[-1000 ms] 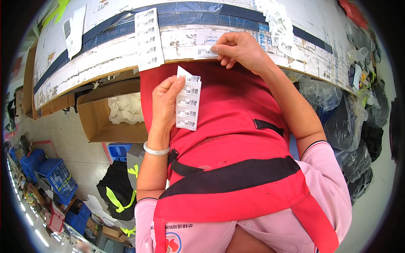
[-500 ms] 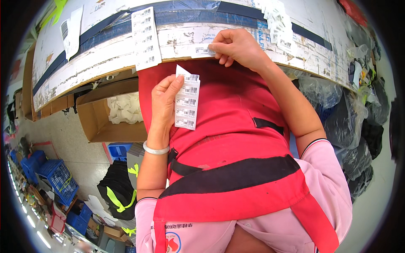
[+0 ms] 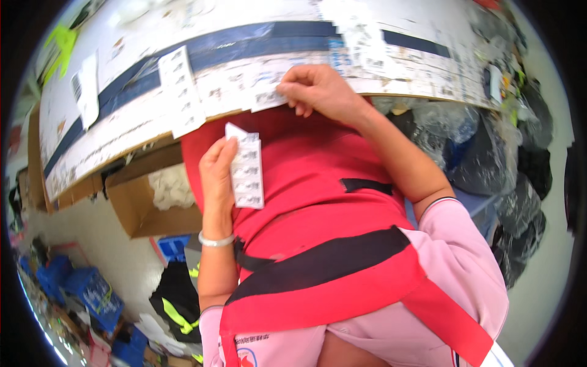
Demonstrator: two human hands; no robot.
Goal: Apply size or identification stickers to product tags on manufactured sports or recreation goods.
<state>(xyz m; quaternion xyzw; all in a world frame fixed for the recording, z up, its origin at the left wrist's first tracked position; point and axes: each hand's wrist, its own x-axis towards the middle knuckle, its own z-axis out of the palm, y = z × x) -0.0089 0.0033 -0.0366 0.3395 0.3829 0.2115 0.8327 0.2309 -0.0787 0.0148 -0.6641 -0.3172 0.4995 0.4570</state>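
Observation:
My left hand (image 3: 215,168) is closed, thumb on top, around a white strip of barcode labels (image 3: 247,177) held upright in front of my red apron (image 3: 306,159). At the table's near edge, my right hand (image 3: 321,92) pinches the right end of a small white barcode label (image 3: 266,98). That label lies against the edge of the white, worn tabletop (image 3: 226,92). To its left, a longer sheet of labels (image 3: 181,92) rests on the table, its lower end at the edge. The picture is somewhat blurred.
More labels (image 3: 361,37) lie in an overlapping pile at the table's back right. A white label strip (image 3: 87,92) sits at the left. Below the table stands an open cardboard box (image 3: 147,214) with crumpled white paper. Plastic-wrapped dark bundles (image 3: 483,153) are stacked at the right.
The whole view has shifted, so table and hands appear lower and farther left. Both hands keep their holds, and the right hand stays at the small label by the table edge.

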